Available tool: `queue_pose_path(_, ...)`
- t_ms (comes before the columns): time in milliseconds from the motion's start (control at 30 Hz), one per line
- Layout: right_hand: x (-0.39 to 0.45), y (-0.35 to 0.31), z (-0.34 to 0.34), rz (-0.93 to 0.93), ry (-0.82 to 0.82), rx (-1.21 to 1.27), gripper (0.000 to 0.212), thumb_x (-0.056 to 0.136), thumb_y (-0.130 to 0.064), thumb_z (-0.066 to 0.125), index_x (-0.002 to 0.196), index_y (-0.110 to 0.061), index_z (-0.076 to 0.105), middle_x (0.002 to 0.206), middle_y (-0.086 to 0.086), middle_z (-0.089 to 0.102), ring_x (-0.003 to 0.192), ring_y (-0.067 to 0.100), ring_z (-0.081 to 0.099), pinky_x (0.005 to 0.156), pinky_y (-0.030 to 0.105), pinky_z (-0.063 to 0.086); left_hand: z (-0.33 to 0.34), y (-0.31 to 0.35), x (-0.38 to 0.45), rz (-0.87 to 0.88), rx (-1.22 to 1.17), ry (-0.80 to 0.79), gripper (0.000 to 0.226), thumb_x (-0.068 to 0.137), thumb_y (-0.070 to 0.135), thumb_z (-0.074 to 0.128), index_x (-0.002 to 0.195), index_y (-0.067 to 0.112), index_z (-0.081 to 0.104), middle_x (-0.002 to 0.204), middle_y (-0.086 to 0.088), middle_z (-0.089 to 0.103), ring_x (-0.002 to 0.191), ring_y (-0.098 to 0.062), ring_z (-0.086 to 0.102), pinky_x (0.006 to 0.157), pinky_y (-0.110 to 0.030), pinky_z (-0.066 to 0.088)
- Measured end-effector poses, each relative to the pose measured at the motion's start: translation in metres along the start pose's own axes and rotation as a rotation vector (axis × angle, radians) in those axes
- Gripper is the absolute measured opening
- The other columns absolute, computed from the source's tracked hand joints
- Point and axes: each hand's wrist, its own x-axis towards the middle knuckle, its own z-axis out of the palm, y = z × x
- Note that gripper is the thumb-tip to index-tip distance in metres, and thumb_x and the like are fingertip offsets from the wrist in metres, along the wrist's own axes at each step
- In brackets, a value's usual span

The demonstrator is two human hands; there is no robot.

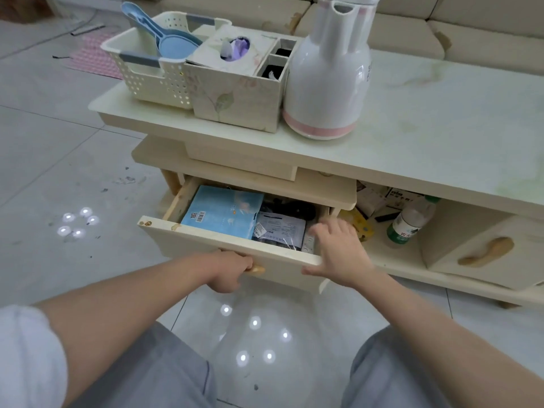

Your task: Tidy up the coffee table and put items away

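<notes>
Fingers of your left hand (228,272) are curled shut around the wooden handle (255,269) on the front of the open drawer (235,245), gripping it from below. Your right hand (338,251) rests at the drawer's right front corner with its fingers (326,228) spread loosely over the contents and the thumb hooked over the front panel; it pinches nothing.

Inside the drawer, a light blue packet (223,210) with a barcode lies flat on the left, and a dark packet (279,231) with printed labels lies just beside it on the right.

Up on the coffee table (426,128), at its left end, a perforated white basket (147,69) holds a blue scoop (167,39). A floral tissue box (235,83) touches the basket, and a white and pink kettle (329,78) stands upright against the box's right side. The rest of the tabletop is bare.

To the right of the drawer, an open shelf (382,248) holds a clear bottle (412,219) with a green label, tilted, plus some paper packages behind it that are too jumbled to tell apart.
</notes>
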Motion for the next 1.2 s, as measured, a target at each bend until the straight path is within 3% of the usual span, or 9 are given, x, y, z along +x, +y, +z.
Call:
queue_pose_path(100, 0.014, 0.014, 0.008, 0.128, 0.090, -0.023, 0.138, 0.056, -0.088, 0.060, 0.158, -0.023, -0.007, 0.164, 0.019, -0.008, 0.151, 0.040, -0.011, 0.121, 0.053, -0.001, -0.008, -0.002, 0.011, -0.014, -0.016, 0.056, 0.035, 0.093, 0.027, 0.052, 0.127, 0.021, 0.044, 0.130, -0.002, 0.057, 0.115, -0.025, 0.055, 0.088, -0.033, 0.033)
queue_pose_path(167, 0.031, 0.026, 0.007, 0.187, 0.053, 0.043, 0.146, 0.051, -0.091, 0.058, 0.157, -0.020, -0.012, 0.164, 0.019, -0.012, 0.151, 0.038, -0.015, 0.121, 0.053, -0.003, -0.016, -0.004, 0.022, -0.027, -0.036, 0.089, 0.036, 0.093, 0.028, 0.052, 0.127, 0.021, 0.043, 0.131, -0.003, 0.056, 0.116, -0.025, 0.054, 0.096, -0.037, 0.035)
queue_pose_path(367, 0.059, 0.047, 0.004, 0.214, 0.175, 0.140, 0.120, 0.059, -0.076, 0.071, 0.153, -0.017, 0.024, 0.159, 0.007, 0.024, 0.147, 0.032, 0.019, 0.122, 0.048, 0.017, -0.041, -0.010, 0.053, -0.087, -0.103, 0.145, 0.041, 0.093, 0.029, 0.053, 0.132, 0.024, 0.040, 0.132, -0.006, 0.054, 0.117, -0.026, 0.051, 0.106, -0.042, 0.038)
queue_pose_path(567, 0.069, 0.054, 0.013, 0.219, 0.322, 0.175, 0.073, 0.076, -0.044, 0.077, 0.137, -0.018, 0.047, 0.140, 0.005, 0.045, 0.127, 0.032, 0.042, 0.098, 0.043, 0.046, -0.059, -0.012, 0.080, -0.181, -0.044, 0.141, 0.055, 0.095, 0.028, 0.049, 0.145, 0.018, 0.030, 0.146, -0.014, 0.040, 0.135, -0.034, 0.036, 0.110, -0.046, 0.030)
queue_pose_path(700, 0.079, 0.049, 0.016, 0.253, 0.398, 0.122, 0.052, 0.078, -0.031, 0.079, 0.119, -0.011, 0.055, 0.123, 0.012, 0.055, 0.114, 0.037, 0.048, 0.088, 0.045, 0.050, -0.070, -0.004, 0.090, -0.222, 0.005, 0.124, 0.064, 0.096, 0.023, 0.048, 0.151, 0.012, 0.019, 0.155, -0.021, 0.027, 0.145, -0.039, 0.024, 0.116, -0.049, 0.020)
queue_pose_path(867, 0.081, 0.048, 0.019, 0.261, 0.414, 0.067, 0.047, 0.077, -0.028, 0.079, 0.114, -0.008, 0.057, 0.117, 0.014, 0.057, 0.106, 0.038, 0.051, 0.086, 0.042, 0.046, -0.071, -0.009, 0.099, -0.237, 0.048, 0.112, 0.065, 0.095, 0.029, 0.049, 0.150, 0.013, 0.019, 0.153, -0.020, 0.032, 0.142, -0.037, 0.029, 0.112, -0.050, 0.025)
queue_pose_path(933, 0.080, 0.047, 0.015, 0.253, 0.364, 0.073, 0.049, 0.079, -0.029, 0.077, 0.118, -0.009, 0.054, 0.122, 0.014, 0.055, 0.111, 0.038, 0.049, 0.089, 0.043, 0.047, -0.073, -0.008, 0.096, -0.235, 0.063, 0.088, 0.069, 0.096, 0.031, 0.048, 0.153, 0.013, 0.014, 0.157, -0.020, 0.026, 0.146, -0.037, 0.024, 0.115, -0.051, 0.022)
queue_pose_path(1033, 0.079, 0.048, -0.013, 0.245, 0.103, 0.118, 0.064, 0.083, -0.039, 0.071, 0.134, -0.012, 0.044, 0.137, 0.012, 0.046, 0.126, 0.036, 0.043, 0.095, 0.044, 0.046, -0.080, 0.005, 0.077, -0.211, 0.055, -0.023, 0.079, 0.098, 0.039, 0.046, 0.159, 0.024, -0.001, 0.166, -0.012, 0.005, 0.152, -0.037, 0.008, 0.119, -0.052, 0.014)
queue_pose_path(1200, 0.050, 0.045, -0.092, 0.199, -0.378, 0.281, 0.069, 0.091, -0.050, 0.058, 0.148, -0.015, 0.040, 0.143, 0.009, 0.054, 0.129, 0.028, 0.051, 0.105, 0.038, 0.044, -0.126, 0.036, 0.013, -0.127, -0.003, -0.001, 0.072, 0.099, 0.055, 0.038, 0.159, 0.022, 0.015, 0.164, -0.011, 0.020, 0.147, -0.036, 0.026, 0.117, -0.048, 0.028)
